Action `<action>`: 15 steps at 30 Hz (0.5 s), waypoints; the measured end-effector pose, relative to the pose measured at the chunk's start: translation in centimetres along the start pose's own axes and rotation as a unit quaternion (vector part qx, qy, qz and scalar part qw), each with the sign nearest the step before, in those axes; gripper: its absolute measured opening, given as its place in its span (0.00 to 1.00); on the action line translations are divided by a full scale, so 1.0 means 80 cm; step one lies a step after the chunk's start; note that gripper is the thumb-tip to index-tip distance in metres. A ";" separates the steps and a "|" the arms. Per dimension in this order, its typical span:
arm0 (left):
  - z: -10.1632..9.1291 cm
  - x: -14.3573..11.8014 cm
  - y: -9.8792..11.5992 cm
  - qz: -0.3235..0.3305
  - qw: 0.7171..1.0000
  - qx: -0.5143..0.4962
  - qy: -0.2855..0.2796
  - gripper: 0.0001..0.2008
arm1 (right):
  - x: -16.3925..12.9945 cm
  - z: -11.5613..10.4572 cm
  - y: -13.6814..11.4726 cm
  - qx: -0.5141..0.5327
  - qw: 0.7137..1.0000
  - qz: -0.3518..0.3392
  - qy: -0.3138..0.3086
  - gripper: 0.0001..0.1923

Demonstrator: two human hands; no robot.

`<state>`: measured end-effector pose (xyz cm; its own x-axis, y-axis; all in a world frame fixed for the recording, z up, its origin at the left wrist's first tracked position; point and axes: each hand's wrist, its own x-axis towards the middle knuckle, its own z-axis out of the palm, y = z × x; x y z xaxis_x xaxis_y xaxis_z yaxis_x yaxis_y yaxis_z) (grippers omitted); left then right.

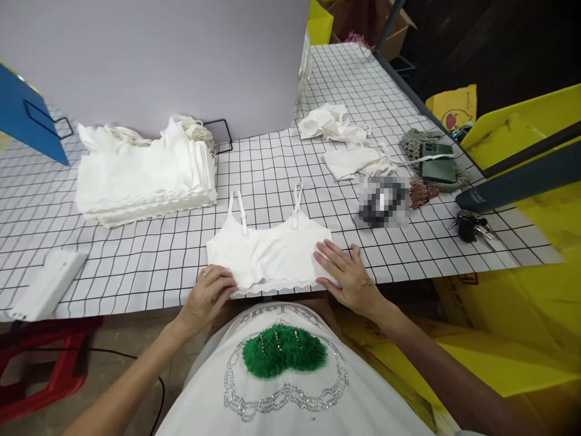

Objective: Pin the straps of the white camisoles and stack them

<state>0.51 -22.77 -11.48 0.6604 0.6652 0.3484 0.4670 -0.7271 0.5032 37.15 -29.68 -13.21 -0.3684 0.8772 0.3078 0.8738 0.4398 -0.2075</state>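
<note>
A white bra top (276,251) with thin shoulder straps lies flat near the table's front edge, its straps pointing away from me. At its lower left corner, my left hand (209,295) is closed, fingers and thumb pinching the hem. Across the lower right side rests my right hand (348,274), its fingers stretched out over the fabric. A thick pile of similar white garments (145,178) sits to the left, neatly stacked with loose straps at the back. Two loose white pieces, one a crumpled garment (333,124) and one a folded garment (358,162), lie to the back right.
The table (267,160) has a white checked cover. A grey panel (181,60) stands behind the pile. Keys (472,227), a green case (438,162) and a dark bottle (521,175) lie at right; a white power strip (49,284) is at left. Below stands a red stool (40,369).
</note>
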 end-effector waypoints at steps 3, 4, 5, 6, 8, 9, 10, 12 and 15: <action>-0.009 -0.004 -0.002 -0.029 0.999 -0.018 -0.010 0.06 | -0.004 0.004 0.004 0.008 1.000 0.003 0.012 0.21; -0.013 -0.005 -0.003 -0.034 0.999 -0.017 -0.023 0.06 | -0.005 0.005 0.006 0.011 1.000 0.003 0.016 0.20; -0.017 -0.005 -0.003 -0.037 0.999 -0.013 -0.031 0.06 | -0.004 0.004 0.007 0.013 1.000 0.003 0.022 0.19; -0.019 -0.005 -0.002 -0.038 0.999 -0.008 -0.034 0.06 | -0.002 0.004 0.007 0.011 0.999 0.006 0.032 0.18; -0.020 -0.002 0.001 -0.037 0.999 0.013 -0.029 0.08 | 0.002 0.000 -0.001 0.006 0.999 0.007 0.046 0.18; -0.018 0.001 0.002 -0.031 0.999 0.032 -0.028 0.11 | 0.004 -0.003 -0.007 0.003 0.999 0.002 0.041 0.20; -0.015 0.002 0.002 -0.017 0.998 0.059 -0.033 0.16 | 0.007 -0.005 -0.012 0.002 1.000 -0.007 0.026 0.22; -0.010 0.004 -0.005 0.034 0.988 0.139 -0.059 0.28 | 0.013 -0.012 -0.017 0.011 0.999 -0.025 -0.033 0.27; -0.008 0.000 -0.031 0.037 0.975 0.219 -0.027 0.35 | 0.032 -0.030 0.008 0.033 0.998 0.022 -0.052 0.20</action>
<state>-1.04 -20.87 -12.18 0.7258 0.6076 0.3225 0.6156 -0.7829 0.0895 37.53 -27.62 -10.33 -0.3648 0.9094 0.1999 0.8679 0.4099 -0.2806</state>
